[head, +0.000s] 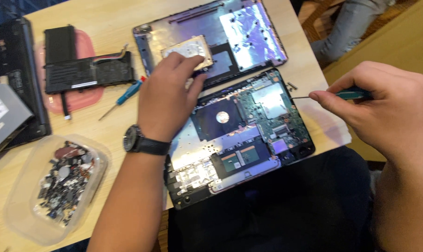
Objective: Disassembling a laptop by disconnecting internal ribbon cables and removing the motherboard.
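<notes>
Silver metal catches my eye first in the head view: a drive (189,52) lies on the upturned bottom cover (249,28) at the far side of the wooden table (104,18). My left hand (167,100) reaches over it, fingertips spread and pressed on its near edge, thumb apart toward the right; a black watch (139,142) sits on that wrist. My right hand (384,105) is off to the right, beyond the table edge, with thumb and fingers pinched tight on a teal-handled screwdriver (344,94) whose thin shaft points left toward the open laptop (239,140). That laptop lies nearest me, board and round drive bay bare, partly hanging over the table edge above my dark lap. Two small screws (292,86) lie just beside its far right corner. To the left I see a black battery (85,70) on a pink mat, a blue screwdriver (126,96) near it, and a clear tub (20,205) of small parts.
</notes>
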